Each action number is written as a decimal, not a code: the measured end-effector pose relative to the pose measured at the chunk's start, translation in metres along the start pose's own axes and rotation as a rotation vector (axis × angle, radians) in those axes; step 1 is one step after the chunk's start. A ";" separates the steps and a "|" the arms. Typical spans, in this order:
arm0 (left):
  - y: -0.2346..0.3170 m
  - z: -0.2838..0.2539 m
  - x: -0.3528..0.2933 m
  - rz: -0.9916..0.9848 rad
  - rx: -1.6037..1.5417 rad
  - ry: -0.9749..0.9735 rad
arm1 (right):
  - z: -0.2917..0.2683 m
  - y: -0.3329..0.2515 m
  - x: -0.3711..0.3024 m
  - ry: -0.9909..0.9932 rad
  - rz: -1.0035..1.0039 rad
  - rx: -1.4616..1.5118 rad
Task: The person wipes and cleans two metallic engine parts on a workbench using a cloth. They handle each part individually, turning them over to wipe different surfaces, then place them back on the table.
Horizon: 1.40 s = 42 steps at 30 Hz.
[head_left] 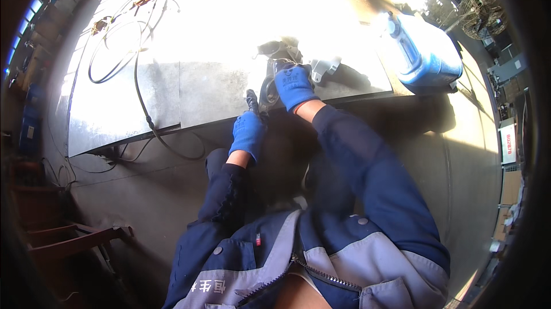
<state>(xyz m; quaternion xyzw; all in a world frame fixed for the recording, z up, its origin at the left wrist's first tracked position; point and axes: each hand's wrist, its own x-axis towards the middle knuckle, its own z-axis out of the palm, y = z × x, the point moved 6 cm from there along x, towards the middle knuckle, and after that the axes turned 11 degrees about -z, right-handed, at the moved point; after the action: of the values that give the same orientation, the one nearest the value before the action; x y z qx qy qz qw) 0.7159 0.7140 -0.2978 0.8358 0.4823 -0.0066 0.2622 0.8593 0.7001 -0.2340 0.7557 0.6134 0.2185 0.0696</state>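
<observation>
Both my hands wear blue knitted gloves with dark palms. My right hand (294, 86) is closed at the upper end of a dark metal part (269, 89) at the near edge of the metal-topped table (212, 82). Its fingertips are mostly hidden behind the glove. Lower and to the left, my left hand (249, 128) grips the near end of the same part, one finger stretched up along its side. The part has a rounded, ring-like section. Just beyond my right hand sits a dark, uneven piece (281, 49), washed out by glare. A light grey metal bracket (326, 69) lies to the right.
A large blue plastic container (425, 53) stands at the table's right end. Dark cables (136, 73) loop over the left side and hang off the front edge. A reddish-brown metal frame (74, 243) stands lower left. A caged fan (481, 10) is far right. Strong sunlight bleaches the tabletop.
</observation>
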 end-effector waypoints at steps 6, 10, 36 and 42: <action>0.001 -0.004 -0.004 -0.008 -0.024 -0.045 | -0.010 -0.017 -0.009 -0.066 0.089 0.073; 0.001 -0.008 -0.002 0.058 0.014 -0.090 | 0.000 -0.023 -0.009 -0.198 0.092 0.060; 0.079 -0.089 0.085 0.678 -0.312 -0.165 | -0.023 -0.062 -0.053 -0.424 0.064 0.377; 0.083 -0.090 0.084 0.679 -0.320 -0.132 | -0.006 -0.089 -0.097 0.029 0.174 0.363</action>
<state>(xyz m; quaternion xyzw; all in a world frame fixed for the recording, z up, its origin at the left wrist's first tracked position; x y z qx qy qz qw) 0.8062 0.7882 -0.2058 0.8944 0.1550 0.1020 0.4070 0.7619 0.6274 -0.2854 0.8028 0.5760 0.1207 -0.0957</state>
